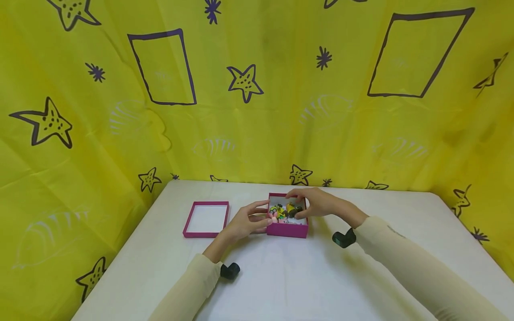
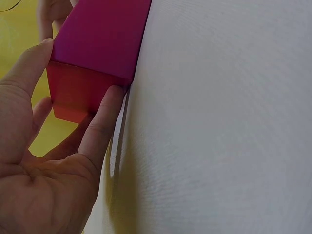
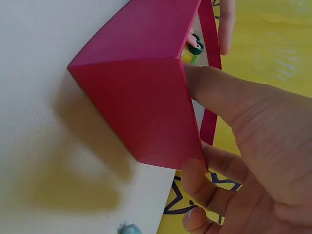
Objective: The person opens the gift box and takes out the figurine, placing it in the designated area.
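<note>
On the white table (image 1: pixel 257 281), towards its far edge and right of a shallow pink-rimmed tray (image 1: pixel 204 234): one uncovered magenta box (image 1: pixel 287 230), upright, pale inside; contents, several small toys, namely a yellow figure with round eyes (image 1: pixel 275 209), pink pieces (image 1: pixel 274 217) beside it, and a yellow-and-black toy (image 1: pixel 292 209) to the right, all lying close together.

Left hand (image 1: pixel 243 222): at the box's left end; thumb at the upper edge, one fingertip low on the end wall, digits spread apart and touching the outside. Right hand (image 1: pixel 318 203): at the box's right end; thumb passing over the rim to the inside, index finger near the far rim, thumb and index apart, other fingers bent near the rear corner; whether they pinch the wall or a toy, cannot tell.

Also present: two cream sleeves (image 1: pixel 421 267), one to each arm; a dark device (image 1: pixel 344 238) at the right wrist, a similar one at the left; a small pale-blue item (image 3: pixel 130 229), cut by the lower border of the right wrist view, kind unclear; behind the table, a yellow cloth (image 1: pixel 277 133) printed with starfish, bursts, four-sided outlines and faint white shells.
</note>
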A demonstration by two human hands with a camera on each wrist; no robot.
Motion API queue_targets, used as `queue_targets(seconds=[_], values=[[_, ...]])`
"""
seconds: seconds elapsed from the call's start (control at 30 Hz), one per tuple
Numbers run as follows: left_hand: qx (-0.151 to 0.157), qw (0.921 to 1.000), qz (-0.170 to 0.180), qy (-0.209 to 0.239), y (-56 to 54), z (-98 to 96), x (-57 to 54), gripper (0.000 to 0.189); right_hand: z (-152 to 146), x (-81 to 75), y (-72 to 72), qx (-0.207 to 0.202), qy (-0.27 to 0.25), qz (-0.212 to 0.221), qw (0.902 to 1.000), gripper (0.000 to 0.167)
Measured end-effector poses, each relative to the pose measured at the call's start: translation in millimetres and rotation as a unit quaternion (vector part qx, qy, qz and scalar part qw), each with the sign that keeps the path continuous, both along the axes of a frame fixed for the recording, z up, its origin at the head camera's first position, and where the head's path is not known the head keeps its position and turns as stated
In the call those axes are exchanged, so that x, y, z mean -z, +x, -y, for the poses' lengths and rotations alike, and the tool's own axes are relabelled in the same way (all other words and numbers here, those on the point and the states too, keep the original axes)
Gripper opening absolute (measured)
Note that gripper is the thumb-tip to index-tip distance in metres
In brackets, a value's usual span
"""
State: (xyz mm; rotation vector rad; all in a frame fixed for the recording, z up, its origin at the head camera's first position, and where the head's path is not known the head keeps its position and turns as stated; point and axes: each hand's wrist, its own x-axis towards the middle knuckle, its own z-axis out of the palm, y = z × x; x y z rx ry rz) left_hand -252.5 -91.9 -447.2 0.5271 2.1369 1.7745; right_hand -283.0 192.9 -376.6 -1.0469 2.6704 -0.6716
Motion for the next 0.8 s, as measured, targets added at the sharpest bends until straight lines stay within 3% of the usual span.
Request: queue_targets(seconds=[0.13, 0.43, 0.8], values=[[-0.001, 1.0000, 0.003, 0.006, -0.8, 0.3, 1.5, 0.068, 5, 0.2, -0.6, 0.006, 0.023, 0.010, 0.9997, 0.062], [-0.001, 0.9999, 0.005, 0.010, -1.4, 0.3, 3.9, 0.068, 17, 3.2, 0.7, 0.063, 0.083, 0.015, 0.9945, 0.062], [0.001, 0.9999, -0.004, 0.011, -1.5, 0.4, 2.9, 0.067, 26, 8.1, -1.4, 0.080, 0.095, 0.028, 0.9919, 0.055]])
